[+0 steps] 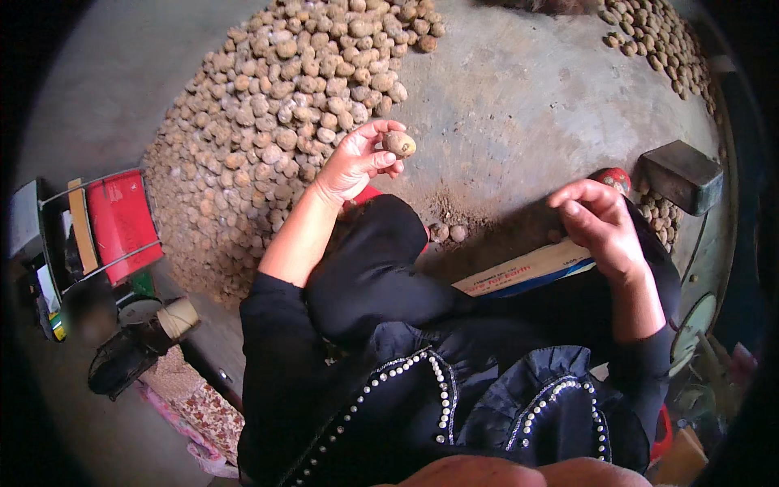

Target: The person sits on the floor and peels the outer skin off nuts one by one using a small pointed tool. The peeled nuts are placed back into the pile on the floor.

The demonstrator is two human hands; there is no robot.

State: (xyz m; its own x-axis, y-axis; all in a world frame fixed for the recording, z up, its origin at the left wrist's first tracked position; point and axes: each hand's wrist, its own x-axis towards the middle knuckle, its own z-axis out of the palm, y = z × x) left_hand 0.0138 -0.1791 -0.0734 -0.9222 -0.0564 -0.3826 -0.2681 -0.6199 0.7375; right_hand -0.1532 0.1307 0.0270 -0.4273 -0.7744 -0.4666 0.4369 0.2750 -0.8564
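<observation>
My left hand (pixel 359 159) grips a small, earthy potato (pixel 399 145) between the thumb and fingers. A pale yellowish patch with a dark spot shows at the potato's right end. Below that arm and to its left spreads a large heap of potatoes (pixel 268 122) on the concrete floor. My right hand (pixel 599 225) is raised over my right knee, its fingers loosely bent and apart, with nothing visible in it. Under it lies a flat printed cardboard piece (pixel 517 271), and two potatoes (pixel 447 232) rest on the floor between my legs.
Another potato pile (pixel 654 42) lies at the far right. A dark rectangular container (pixel 683 176) stands near my right foot, beside more potatoes (pixel 660 216). To the left are a red-sided metal-framed rack (pixel 122 225) and a floral cloth (pixel 198 402). Loose soil (pixel 450 207) is scattered ahead.
</observation>
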